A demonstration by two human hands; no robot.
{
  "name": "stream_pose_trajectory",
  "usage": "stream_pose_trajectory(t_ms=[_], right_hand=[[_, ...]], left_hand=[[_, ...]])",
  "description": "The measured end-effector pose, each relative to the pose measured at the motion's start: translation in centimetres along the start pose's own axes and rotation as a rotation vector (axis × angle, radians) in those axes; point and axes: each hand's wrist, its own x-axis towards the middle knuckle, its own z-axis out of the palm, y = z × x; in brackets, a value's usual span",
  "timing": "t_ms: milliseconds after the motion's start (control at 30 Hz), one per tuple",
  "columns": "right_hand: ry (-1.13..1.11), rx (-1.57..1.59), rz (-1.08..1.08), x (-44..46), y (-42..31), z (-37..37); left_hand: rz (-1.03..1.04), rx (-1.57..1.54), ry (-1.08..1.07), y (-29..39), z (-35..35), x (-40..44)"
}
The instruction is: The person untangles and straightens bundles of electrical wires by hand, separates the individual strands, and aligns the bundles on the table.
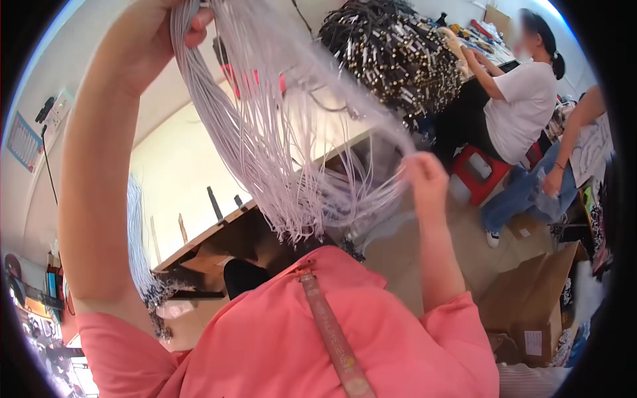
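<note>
High at the upper left, my left hand [189, 26] is closed round the top of a thick bundle of thin white cables [225, 126]. The bundle hangs down in front of me, and its loose ends fan out above my lap. Further right and lower, my right hand [424, 172] pinches some strands of the same bundle and holds them out to the side. Those strands are partly blurred by motion between the two hands.
A pale table [169, 179] stands behind the cables, with more white cables [137, 239] over its left edge. A large heap of black cables [398, 60] lies beyond. Two people sit at the right. An open cardboard box [524, 305] is on the lower right.
</note>
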Motion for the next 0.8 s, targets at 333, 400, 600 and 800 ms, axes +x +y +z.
stream_pose_trajectory(t_ms=[333, 400, 600, 800], right_hand=[[-0.319, 0.011, 0.072, -4.2, 7.0, 6.0], [-0.400, -0.071, 0.044, -5.5, 8.9, 9.4], [-0.430, -0.140, 0.145, -3.9, 10.4, 13.4], [0.058, -0.302, -0.207, 1.2, 7.0, 1.5]], left_hand=[[0.105, -0.107, 0.172, 2.3, 1.1, -0.3], [0.128, -0.110, 0.109, 3.1, 1.7, -0.4], [0.129, -0.007, 0.081, 4.0, 0.8, -0.3], [0.021, -0.024, 0.117, 3.3, -3.4, 0.3]])
